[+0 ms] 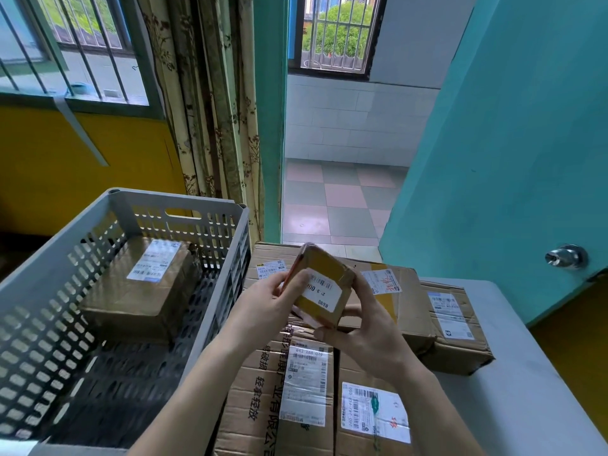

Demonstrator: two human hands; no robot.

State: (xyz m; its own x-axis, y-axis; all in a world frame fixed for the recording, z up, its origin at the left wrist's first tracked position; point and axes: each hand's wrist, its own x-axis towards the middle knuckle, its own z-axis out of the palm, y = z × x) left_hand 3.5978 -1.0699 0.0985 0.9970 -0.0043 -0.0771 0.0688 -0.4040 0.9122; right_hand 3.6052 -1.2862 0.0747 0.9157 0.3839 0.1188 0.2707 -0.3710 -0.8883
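Observation:
A small cardboard parcel [324, 281] with yellow tape and a white barcode label is held up, tilted, above the pile of boxes. My left hand [266, 299] grips its left side, thumb lying over the label's edge. My right hand [363, 327] holds its right and lower side, fingers curled under it. To the left stands a grey perforated plastic crate [210, 327] with one labelled cardboard box [144, 284] lying in its far end.
Several labelled cardboard boxes [306, 390] lie packed together on a white table [513, 373] below my hands. A teal door with a metal knob [566, 256] stands open at the right. Curtains and barred windows are behind; a tiled doorway lies ahead.

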